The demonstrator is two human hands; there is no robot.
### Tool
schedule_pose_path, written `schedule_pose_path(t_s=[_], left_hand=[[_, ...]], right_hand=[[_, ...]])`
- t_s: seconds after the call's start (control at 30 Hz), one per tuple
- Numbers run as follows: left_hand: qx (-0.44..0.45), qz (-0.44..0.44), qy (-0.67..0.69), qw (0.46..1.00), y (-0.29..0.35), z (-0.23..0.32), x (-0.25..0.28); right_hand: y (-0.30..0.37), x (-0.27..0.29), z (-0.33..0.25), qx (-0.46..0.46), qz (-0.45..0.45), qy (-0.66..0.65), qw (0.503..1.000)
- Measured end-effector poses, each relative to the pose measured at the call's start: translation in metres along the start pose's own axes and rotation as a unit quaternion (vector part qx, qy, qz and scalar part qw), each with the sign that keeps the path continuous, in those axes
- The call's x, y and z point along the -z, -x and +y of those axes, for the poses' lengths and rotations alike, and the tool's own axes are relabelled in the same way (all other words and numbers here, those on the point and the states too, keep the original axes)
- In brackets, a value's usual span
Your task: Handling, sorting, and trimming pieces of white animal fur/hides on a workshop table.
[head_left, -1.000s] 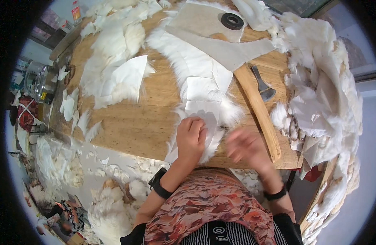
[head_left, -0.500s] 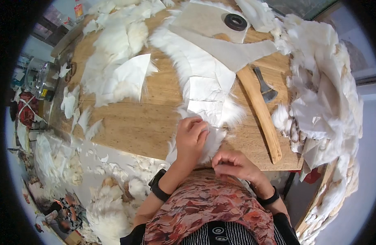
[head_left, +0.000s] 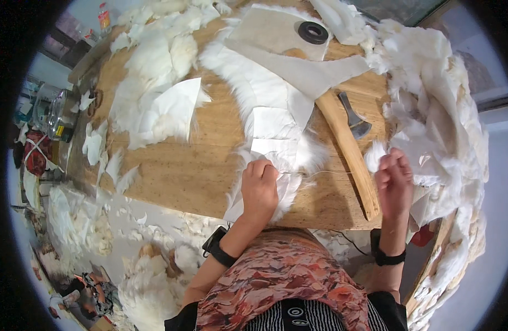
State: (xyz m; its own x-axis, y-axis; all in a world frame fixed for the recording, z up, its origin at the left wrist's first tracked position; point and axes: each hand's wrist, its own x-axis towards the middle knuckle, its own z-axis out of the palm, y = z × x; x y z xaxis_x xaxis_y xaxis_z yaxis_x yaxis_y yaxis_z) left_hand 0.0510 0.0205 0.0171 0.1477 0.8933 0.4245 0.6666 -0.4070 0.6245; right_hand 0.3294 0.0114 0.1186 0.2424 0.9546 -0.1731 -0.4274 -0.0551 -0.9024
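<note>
A strip of white fur [head_left: 273, 124] with its pale hide side up runs down the wooden table towards me. My left hand [head_left: 259, 185] is closed on the strip's near end, fingers bent over the hide. Out to the right, beyond a curved wooden stick [head_left: 348, 160], my right hand [head_left: 394, 179] is raised with its fingers drawn together, slightly blurred. A thin pale thread [head_left: 334, 172] stretches from the fur by my left hand across to my right hand. Whether a needle is in those fingers cannot be made out.
A dark metal blade tool [head_left: 354, 117] lies beside the stick. Farther off, a black ring [head_left: 313, 33] sits on pale hide. More white fur pieces [head_left: 166, 113] lie at left, and a big heap of fur [head_left: 430, 105] covers the right side. The wooden table [head_left: 177, 171] ends near my waist.
My right hand has moved from in front of my waist out to the right and up, drawing the thread out. My left hand stays on the fur, its fingers now more curled.
</note>
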Motion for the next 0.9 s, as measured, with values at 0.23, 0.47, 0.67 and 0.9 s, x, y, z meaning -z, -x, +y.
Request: schedule_pose_path(t_s=[0.23, 0.47, 0.67, 0.9], left_hand=[[-0.025, -0.011, 0.068, 0.997, -0.004, 0.0, 0.003], [0.033, -0.06, 0.103, 0.992, 0.0, -0.005, -0.005], [0.025, -0.058, 0.073, 0.995, -0.004, -0.004, -0.005], [0.048, -0.062, 0.068, 0.995, -0.006, -0.003, -0.009]], right_hand=[[0.037, -0.062, -0.048, 0.007, -0.155, 0.035, 0.987], [0.001, -0.038, -0.08, -0.014, -0.079, 0.239, 0.968], [-0.026, -0.031, -0.088, -0.062, -0.198, 0.383, 0.9], [-0.08, -0.055, -0.099, -0.032, -0.319, 0.431, 0.844]])
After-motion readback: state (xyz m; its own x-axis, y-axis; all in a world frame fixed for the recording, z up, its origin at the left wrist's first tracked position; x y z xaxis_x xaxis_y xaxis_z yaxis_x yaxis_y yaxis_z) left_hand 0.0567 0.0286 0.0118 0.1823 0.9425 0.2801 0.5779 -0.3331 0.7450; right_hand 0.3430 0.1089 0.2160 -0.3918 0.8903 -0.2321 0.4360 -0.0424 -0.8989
